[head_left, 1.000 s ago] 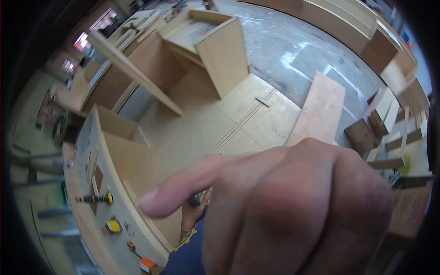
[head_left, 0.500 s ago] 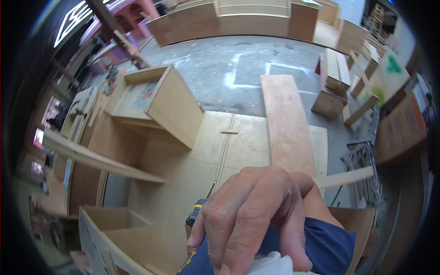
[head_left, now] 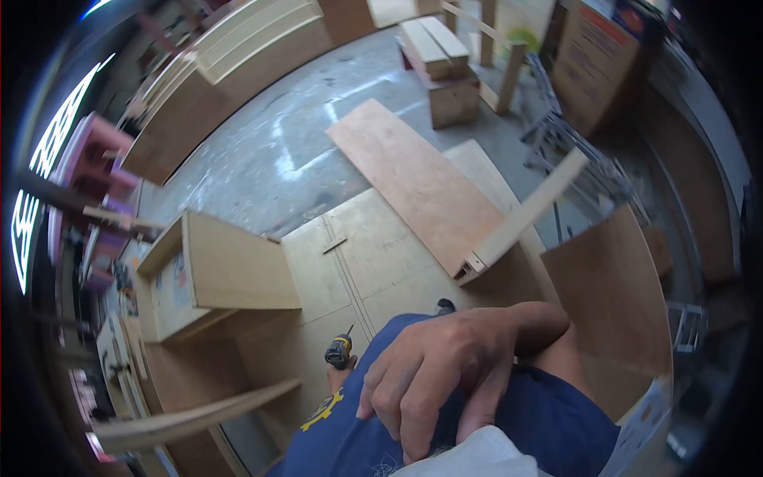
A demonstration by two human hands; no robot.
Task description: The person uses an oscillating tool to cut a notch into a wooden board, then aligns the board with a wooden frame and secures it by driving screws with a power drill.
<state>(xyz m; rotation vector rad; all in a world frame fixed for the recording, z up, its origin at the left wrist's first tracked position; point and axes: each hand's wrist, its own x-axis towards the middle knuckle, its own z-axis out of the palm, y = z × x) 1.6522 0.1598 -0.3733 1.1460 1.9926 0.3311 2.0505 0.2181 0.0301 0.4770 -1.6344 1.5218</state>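
Note:
My right hand (head_left: 445,370) is bent back towards my chest, fingers curled and thumb down against a white cloth (head_left: 477,457) at the bottom of the view. The fingertips are partly hidden there, but they look closed on it. My left hand (head_left: 342,375) shows only in part beyond my navy shirt (head_left: 381,358). It grips a yellow and black cordless drill (head_left: 338,350), whose bit points up and away over a plywood sheet (head_left: 334,282).
A long reddish board (head_left: 413,191) lies across the plywood. Left stands an open wooden cabinet (head_left: 238,270); a curved panel (head_left: 612,302) rises at right beside a pale wooden strip (head_left: 524,211). Stacked boxes (head_left: 445,75) and a cardboard carton (head_left: 600,63) are farther back.
My view has turned to the right, so the room appears swung round. The drill and more of my left hand have come into sight. My right hand stays at the white cloth.

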